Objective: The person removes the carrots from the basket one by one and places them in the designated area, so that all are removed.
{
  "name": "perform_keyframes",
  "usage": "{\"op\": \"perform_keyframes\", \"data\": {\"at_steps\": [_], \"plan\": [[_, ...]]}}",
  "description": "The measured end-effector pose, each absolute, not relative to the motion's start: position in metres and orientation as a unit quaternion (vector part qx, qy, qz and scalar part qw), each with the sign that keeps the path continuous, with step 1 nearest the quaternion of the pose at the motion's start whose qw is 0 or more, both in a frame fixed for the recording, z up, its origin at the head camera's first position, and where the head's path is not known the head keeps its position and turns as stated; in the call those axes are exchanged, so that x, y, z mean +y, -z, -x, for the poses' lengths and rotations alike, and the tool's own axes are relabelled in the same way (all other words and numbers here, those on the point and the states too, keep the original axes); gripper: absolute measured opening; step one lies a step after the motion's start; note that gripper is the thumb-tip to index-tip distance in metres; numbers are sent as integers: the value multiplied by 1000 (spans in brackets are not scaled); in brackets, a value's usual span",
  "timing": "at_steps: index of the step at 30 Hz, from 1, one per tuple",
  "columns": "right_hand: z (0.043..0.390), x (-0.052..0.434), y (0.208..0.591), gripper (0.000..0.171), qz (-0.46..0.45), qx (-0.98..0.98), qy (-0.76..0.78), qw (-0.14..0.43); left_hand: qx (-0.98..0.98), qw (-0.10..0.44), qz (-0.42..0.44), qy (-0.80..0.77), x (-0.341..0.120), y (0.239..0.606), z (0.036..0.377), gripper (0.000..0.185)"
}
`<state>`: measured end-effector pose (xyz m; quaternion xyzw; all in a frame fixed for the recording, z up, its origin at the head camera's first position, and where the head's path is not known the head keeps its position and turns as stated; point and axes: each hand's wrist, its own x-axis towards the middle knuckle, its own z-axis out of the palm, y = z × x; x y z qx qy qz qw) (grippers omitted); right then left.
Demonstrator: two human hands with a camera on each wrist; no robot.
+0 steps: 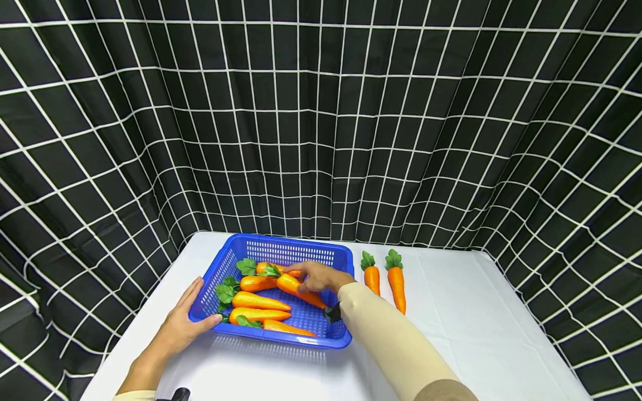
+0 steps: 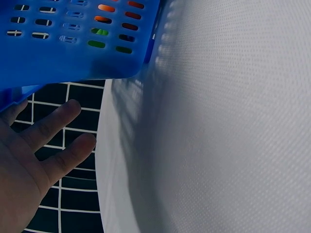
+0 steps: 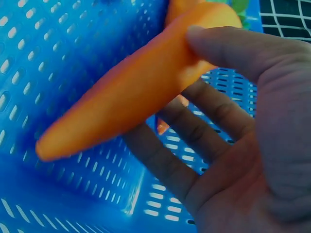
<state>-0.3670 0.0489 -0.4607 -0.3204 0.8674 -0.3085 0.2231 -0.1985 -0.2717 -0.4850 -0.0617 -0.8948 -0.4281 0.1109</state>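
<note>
A blue perforated basket (image 1: 321, 253) sits on a white table and holds several orange carrots with green tops. My right hand (image 1: 321, 277) reaches into it and holds one carrot (image 1: 300, 291) between thumb and fingers; the right wrist view shows the carrot (image 3: 131, 92) lying across my fingers (image 3: 194, 131) with the thumb pressed on it. My left hand (image 1: 186, 320) rests with straight fingers against the basket's left near corner; in the left wrist view the fingers (image 2: 51, 124) lie under the basket's rim (image 2: 73, 63).
Two more carrots (image 1: 371, 277) (image 1: 396, 281) lie on the white table (image 1: 476, 323) just right of the basket. A black curtain with a white grid (image 1: 321, 122) hangs behind and around the table. The table's left edge (image 2: 99, 174) is close to my left hand.
</note>
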Motion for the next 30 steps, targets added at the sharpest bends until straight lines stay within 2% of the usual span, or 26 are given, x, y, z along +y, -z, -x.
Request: {"op": "perform_keyframes", "data": {"at_steps": [7,16,30], "plan": [[366,50,453,57,294,832,422,207,-895,113,61,427,-271,484,199,97],[369,55,439,57,269,785,536,154,-894,112,60,429,-271,480,201,97],[351,68,406,58,267,727,627,81,-897,111,61,424,-271,485,199,97]]}}
